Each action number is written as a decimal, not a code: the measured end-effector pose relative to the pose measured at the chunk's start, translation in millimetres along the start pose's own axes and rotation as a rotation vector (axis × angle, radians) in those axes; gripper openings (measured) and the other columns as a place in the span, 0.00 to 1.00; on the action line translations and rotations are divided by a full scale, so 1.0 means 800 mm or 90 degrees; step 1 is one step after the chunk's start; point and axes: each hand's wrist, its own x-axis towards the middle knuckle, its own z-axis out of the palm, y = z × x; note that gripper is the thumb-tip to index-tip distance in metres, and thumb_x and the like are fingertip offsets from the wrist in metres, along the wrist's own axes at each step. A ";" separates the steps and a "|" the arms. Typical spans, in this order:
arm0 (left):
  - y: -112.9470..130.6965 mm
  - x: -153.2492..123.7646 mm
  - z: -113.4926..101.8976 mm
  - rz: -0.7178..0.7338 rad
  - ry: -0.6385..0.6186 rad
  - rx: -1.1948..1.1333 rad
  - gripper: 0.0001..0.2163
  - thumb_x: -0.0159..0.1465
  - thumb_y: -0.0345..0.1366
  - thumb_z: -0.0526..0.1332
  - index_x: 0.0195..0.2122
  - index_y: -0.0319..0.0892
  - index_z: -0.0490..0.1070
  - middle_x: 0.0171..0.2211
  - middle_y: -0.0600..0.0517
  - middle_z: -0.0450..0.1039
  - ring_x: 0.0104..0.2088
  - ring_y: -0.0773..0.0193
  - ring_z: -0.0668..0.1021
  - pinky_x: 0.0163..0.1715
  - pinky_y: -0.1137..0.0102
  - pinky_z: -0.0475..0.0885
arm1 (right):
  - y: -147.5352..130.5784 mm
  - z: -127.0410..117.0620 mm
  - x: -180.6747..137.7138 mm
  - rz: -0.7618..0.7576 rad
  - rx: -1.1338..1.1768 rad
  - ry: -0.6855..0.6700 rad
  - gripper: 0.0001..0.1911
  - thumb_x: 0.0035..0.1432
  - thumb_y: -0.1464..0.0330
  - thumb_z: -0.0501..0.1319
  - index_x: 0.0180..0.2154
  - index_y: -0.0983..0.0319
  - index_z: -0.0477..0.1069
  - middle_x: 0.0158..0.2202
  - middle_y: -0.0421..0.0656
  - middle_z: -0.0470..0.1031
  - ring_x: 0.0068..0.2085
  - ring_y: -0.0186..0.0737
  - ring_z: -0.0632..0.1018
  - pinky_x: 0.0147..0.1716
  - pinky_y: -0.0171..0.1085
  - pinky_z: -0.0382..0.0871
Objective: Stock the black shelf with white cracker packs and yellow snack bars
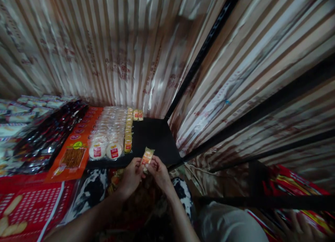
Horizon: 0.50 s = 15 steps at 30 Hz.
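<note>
A small yellowish wrapped snack packet [147, 156] with a red label is held up in front of me, just before the shelf edge. The fingers of my left hand [131, 178] close on its left side, and those of my right hand [160, 174] pinch its right side. Behind it, on a black shelf [149, 135], a column of similar yellow packets [128, 141] runs back, with two more at the far end. Left of that column lie overlapping rows of round white crackers [114, 149] in clear wrappers.
An orange snack bag [69, 158], dark shiny packets [49, 137], white packets [15, 113] and a red package [28, 196] fill the left. Black frame bars [204, 57] stand before the striped sheeting [131, 43]. Another person's hand [300, 226] is by red packages [295, 182] at lower right.
</note>
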 end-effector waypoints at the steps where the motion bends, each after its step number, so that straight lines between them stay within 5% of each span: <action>1: -0.002 0.009 0.006 -0.002 0.012 -0.017 0.14 0.59 0.41 0.52 0.43 0.38 0.63 0.33 0.49 0.73 0.20 0.70 0.73 0.17 0.75 0.66 | 0.001 -0.001 0.005 -0.004 0.003 0.008 0.20 0.48 0.58 0.64 0.42 0.59 0.66 0.33 0.42 0.76 0.34 0.38 0.77 0.37 0.37 0.71; 7: 0.005 0.051 0.032 0.043 0.109 0.035 0.22 0.59 0.33 0.52 0.56 0.37 0.55 0.56 0.37 0.61 0.36 0.66 0.77 0.37 0.68 0.74 | 0.002 -0.024 0.063 -0.008 -0.107 0.086 0.21 0.52 0.60 0.60 0.48 0.59 0.66 0.35 0.44 0.76 0.38 0.41 0.77 0.39 0.39 0.72; 12: 0.021 0.096 0.052 0.099 0.148 0.064 0.22 0.59 0.30 0.52 0.56 0.40 0.57 0.62 0.41 0.51 0.56 0.59 0.68 0.55 0.64 0.65 | 0.000 -0.027 0.137 -0.007 -0.156 0.118 0.20 0.52 0.65 0.57 0.49 0.61 0.66 0.39 0.45 0.74 0.39 0.40 0.76 0.40 0.37 0.71; 15: 0.033 0.136 0.057 0.084 0.170 0.066 0.22 0.60 0.30 0.51 0.57 0.36 0.57 0.61 0.39 0.55 0.62 0.58 0.59 0.61 0.64 0.56 | -0.003 -0.018 0.183 -0.026 -0.174 0.114 0.19 0.52 0.67 0.56 0.47 0.63 0.66 0.39 0.45 0.73 0.38 0.38 0.75 0.40 0.35 0.70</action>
